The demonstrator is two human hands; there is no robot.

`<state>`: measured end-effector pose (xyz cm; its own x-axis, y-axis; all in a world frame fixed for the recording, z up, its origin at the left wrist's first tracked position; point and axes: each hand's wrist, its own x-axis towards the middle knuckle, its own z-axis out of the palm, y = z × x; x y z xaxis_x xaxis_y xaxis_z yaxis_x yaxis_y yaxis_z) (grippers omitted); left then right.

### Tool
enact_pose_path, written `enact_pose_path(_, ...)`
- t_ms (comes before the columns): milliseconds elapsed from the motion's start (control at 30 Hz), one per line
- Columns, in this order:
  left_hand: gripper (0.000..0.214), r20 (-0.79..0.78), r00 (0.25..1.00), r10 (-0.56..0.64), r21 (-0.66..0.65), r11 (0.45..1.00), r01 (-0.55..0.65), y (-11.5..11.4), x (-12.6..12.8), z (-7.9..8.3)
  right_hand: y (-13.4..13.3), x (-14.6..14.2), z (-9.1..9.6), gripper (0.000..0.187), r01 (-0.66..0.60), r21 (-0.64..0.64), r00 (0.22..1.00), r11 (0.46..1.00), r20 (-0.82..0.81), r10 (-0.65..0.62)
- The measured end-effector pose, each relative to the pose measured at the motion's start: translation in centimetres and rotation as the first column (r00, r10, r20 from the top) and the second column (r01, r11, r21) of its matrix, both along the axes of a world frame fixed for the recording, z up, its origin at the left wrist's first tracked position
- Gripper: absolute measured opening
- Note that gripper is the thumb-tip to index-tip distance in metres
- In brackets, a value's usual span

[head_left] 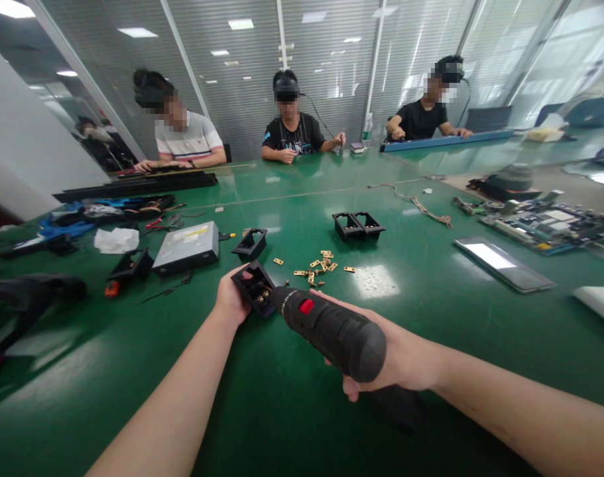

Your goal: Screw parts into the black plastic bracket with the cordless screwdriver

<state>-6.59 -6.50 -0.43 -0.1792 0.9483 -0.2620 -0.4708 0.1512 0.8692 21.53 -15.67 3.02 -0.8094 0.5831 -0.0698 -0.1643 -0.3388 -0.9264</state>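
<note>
My right hand is wrapped round a black electric screwdriver with a red switch. Its tip points into a small black plastic socket housing. My left hand grips that housing from the left and holds it just above the green table. Brass parts show inside the housing at the screwdriver's tip. Several small brass tabs lie scattered on the table just beyond the housing.
More black housings and a silver optical drive lie farther back. A circuit board and a silver panel sit at the right. Three people sit along the table's far side.
</note>
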Motion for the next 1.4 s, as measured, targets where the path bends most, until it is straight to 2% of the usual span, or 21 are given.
enact_pose_path(833,0.017,0.034,0.999,0.000,-0.043,0.999,0.001,-0.17,0.12,0.36,0.12,-0.04,-0.32,0.116,-0.001,-0.018,0.999,1.000,-0.039,0.000)
enact_pose_path(1400,0.017,0.036,0.999,-0.007,-0.017,1.000,0.008,-0.14,0.04,0.20,0.07,0.04,-0.13,0.115,-0.002,-0.022,1.000,1.000,-0.016,0.002)
